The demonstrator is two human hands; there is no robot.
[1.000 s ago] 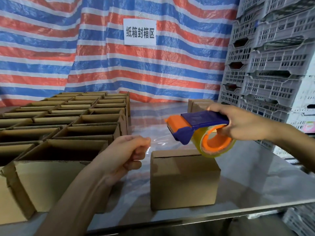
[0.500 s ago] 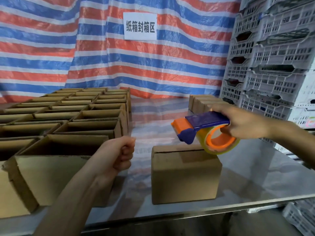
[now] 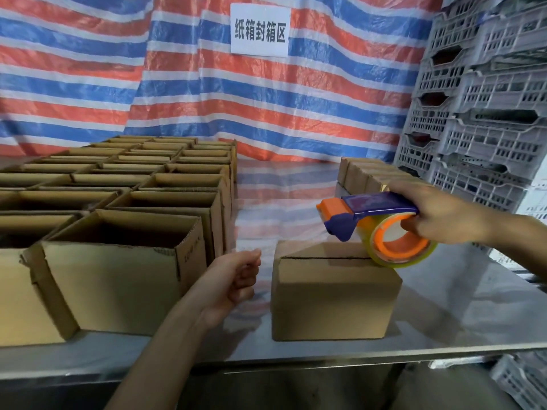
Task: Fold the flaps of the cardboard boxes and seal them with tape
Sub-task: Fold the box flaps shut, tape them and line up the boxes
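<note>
Stainless-steel table before a red, white and blue striped tarpaulin bearing a white printed sign. Fingers of the right hand are curled through the orange core of the tape roll, with the palm over the blue body of the tape dispenser, whose orange nose points left. The roll's lower edge meets the top right end of the closed cardboard box; actual contact cannot be confirmed. This box stands near the table's front edge, flaps folded down, their seam visible as a dark line. The left hand sits just left of the box with fingers curled and thumb pressed to forefinger, pinching the end of a faint clear tape strip drawn from the dispenser's nose. Farther left, open-topped boxes stand in close rows. A row of closed boxes lies behind the dispenser. Grey plastic crates are stacked at right.
</note>
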